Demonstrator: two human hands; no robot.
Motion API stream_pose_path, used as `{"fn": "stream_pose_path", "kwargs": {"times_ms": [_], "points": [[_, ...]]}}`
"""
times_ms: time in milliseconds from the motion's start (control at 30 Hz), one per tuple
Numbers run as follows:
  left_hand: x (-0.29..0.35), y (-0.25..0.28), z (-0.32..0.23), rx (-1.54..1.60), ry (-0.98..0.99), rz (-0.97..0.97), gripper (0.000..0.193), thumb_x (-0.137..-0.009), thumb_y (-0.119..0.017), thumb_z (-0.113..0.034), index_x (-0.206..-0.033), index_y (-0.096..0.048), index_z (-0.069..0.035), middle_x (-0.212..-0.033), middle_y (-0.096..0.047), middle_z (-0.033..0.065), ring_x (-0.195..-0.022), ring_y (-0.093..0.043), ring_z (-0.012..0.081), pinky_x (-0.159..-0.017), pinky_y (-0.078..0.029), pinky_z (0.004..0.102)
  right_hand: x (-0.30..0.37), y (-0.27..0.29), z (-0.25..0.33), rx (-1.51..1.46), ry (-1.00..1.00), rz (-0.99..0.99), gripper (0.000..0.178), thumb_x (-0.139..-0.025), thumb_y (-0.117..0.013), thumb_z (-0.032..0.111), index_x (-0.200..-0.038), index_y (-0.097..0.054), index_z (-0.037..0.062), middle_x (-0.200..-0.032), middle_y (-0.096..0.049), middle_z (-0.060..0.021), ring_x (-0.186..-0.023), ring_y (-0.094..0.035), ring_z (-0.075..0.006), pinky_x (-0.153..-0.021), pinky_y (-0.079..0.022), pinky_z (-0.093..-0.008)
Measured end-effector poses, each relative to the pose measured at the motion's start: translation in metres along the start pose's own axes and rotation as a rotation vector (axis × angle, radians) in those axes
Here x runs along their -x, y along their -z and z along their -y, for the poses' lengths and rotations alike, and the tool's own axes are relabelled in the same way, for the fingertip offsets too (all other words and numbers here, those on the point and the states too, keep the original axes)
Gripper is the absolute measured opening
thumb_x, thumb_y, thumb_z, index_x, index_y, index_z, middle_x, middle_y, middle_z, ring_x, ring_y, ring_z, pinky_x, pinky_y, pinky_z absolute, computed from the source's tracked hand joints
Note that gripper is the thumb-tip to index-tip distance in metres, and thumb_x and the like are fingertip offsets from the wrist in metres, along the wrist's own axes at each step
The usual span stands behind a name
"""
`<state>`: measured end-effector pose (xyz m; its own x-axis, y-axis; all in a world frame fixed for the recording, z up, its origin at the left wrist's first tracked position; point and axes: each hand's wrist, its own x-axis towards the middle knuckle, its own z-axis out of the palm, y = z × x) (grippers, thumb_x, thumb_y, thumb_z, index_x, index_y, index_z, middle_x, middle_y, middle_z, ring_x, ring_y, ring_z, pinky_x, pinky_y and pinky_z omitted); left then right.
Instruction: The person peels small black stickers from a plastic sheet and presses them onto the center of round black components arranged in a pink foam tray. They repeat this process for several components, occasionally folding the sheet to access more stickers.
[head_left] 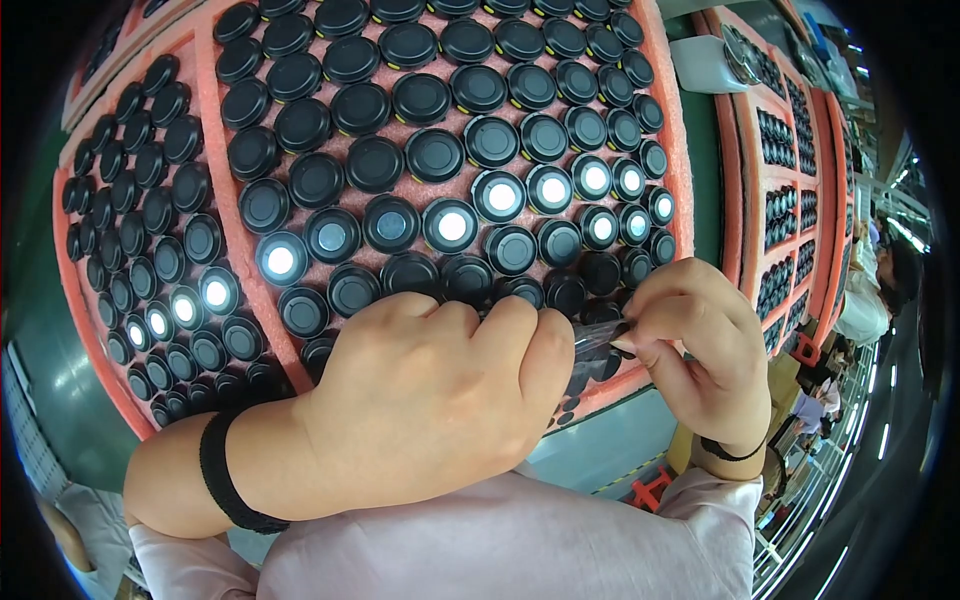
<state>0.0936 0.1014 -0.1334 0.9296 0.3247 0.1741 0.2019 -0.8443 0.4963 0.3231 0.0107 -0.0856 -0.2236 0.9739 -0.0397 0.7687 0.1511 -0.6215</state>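
Note:
My left hand [440, 385] is closed, its back toward me and fingertips hidden, over the near rows of black round caps [390, 222]. Out of its index-finger side comes a clear plastic strip [594, 342]. My right hand [705, 345] pinches the other end of this strip between thumb and index finger. A small dark piece shows at that pinch; its kind is too small to tell. Little black discs [568, 406] hang in a line just below the strip, between my hands. The caps sit in rows in a pink foam tray [235, 190], several of them reflecting white light.
A narrower foam section [62, 215] with more caps lies at the left. Further foam trays [735, 150] are stacked to the right, beside a white container [700, 62]. Red metal parts [652, 488] show low down at the right. Another person [865, 310] is at the far right.

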Motion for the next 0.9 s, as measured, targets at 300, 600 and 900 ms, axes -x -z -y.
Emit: {"fn": "stream_pose_path", "kwargs": {"times_ms": [300,600,900], "points": [[0.0003,-0.0013,-0.0013,-0.028,-0.012,-0.030,0.030,-0.082,-0.071,-0.022,-0.106,-0.068,-0.004,-0.078,-0.052,0.0008,-0.055,-0.052,0.0134,-0.049,-0.040,0.0291,0.0003,-0.0032,-0.0006,0.010,-0.005,-0.030,0.027,-0.072,-0.079,-0.007,-0.092,-0.064,0.0017,-0.089,-0.065,-0.0107,-0.082,-0.063,-0.0271,-0.069,-0.050,-0.0358],[0.0002,-0.0030,-0.0033,-0.066,-0.024,-0.040,0.027,-0.082,-0.071,-0.020,-0.104,-0.068,-0.005,-0.078,-0.052,0.0003,-0.054,-0.051,0.0130,-0.049,-0.039,0.0287,-0.0010,-0.0037,-0.0002,0.020,0.000,-0.004,0.028,-0.072,-0.080,-0.006,-0.092,-0.063,0.0030,-0.088,-0.064,-0.0108,-0.082,-0.063,-0.0281,-0.070,-0.050,-0.0370],[0.0000,-0.0016,-0.0048,-0.038,0.001,-0.007,0.027,-0.081,-0.071,-0.019,-0.105,-0.068,-0.006,-0.077,-0.052,0.0001,-0.053,-0.052,0.0132,-0.048,-0.041,0.0293,-0.0008,-0.0019,-0.0036,0.024,0.041,0.021,0.025,-0.073,-0.077,-0.006,-0.089,-0.061,0.0044,-0.088,-0.063,-0.0114,-0.081,-0.062,-0.0287,-0.068,-0.049,-0.0374]]}}
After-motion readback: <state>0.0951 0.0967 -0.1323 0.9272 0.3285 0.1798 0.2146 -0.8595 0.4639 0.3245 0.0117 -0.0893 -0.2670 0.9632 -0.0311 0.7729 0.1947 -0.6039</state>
